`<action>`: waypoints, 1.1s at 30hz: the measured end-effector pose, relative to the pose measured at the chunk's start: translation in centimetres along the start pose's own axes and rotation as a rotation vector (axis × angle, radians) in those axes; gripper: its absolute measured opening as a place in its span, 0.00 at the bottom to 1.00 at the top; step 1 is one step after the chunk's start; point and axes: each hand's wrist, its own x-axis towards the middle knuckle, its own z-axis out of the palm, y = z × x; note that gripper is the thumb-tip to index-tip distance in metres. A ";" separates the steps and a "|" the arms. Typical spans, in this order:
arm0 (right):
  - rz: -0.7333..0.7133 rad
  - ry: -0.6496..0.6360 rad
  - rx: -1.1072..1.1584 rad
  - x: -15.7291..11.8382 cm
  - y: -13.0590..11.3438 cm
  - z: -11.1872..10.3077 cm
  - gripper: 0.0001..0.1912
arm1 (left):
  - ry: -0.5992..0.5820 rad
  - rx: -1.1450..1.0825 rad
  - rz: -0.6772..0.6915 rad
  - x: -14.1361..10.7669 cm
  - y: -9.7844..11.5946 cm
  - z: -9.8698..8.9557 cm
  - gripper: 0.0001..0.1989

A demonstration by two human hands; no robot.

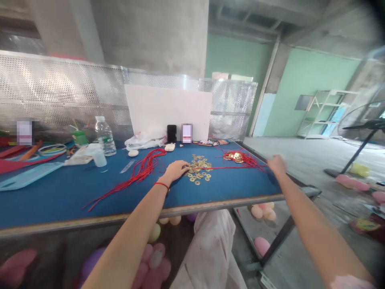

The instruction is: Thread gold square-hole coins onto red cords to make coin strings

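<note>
A pile of brass coins (198, 166) lies on the blue table (114, 192). At its left edge is my left hand (177, 169), fingers pinched at one end of a red cord (231, 167). The cord runs taut to the right over the coins, toward my right hand (277, 165), which is closed at its other end above the table's right edge and slightly blurred. Behind the cord lies a heap of red cords with coins (237, 157). Left of my left hand is a loose bundle of red cords (144, 170).
Along the back stand a water bottle (105, 137), a black phone (171, 133), a second phone (187, 133) and a white plastic bag (146, 141). A light blue tray-like piece (30, 176) lies at the left. Balloons (155, 261) are under the table; a fan (363, 132) stands right.
</note>
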 end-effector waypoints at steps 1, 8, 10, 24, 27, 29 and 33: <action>-0.035 -0.030 -0.019 -0.8 -1.2 0.2 0.21 | 0.005 0.014 -0.002 0.1 0.0 0.0 0.15; -0.986 -0.471 0.181 -10.5 -12.3 3.2 0.05 | 0.019 -0.006 0.031 0.1 1.1 0.1 0.14; -1.149 -0.561 0.177 -12.9 -14.6 4.2 0.06 | 0.012 -0.036 0.068 0.3 1.2 0.4 0.12; -1.124 -0.571 0.410 -13.8 -17.3 5.8 0.04 | 0.036 -0.117 0.148 1.0 0.6 1.5 0.10; -1.182 -0.628 0.290 -12.6 -16.7 4.4 0.04 | 0.032 -0.136 0.148 0.9 0.8 1.3 0.10; -1.170 -0.664 0.288 -12.0 -16.3 4.0 0.04 | 0.032 -0.146 0.139 0.9 0.9 1.2 0.10; -1.149 -0.695 0.357 -11.3 -15.9 3.9 0.04 | 0.026 -0.135 0.125 1.0 0.9 1.2 0.10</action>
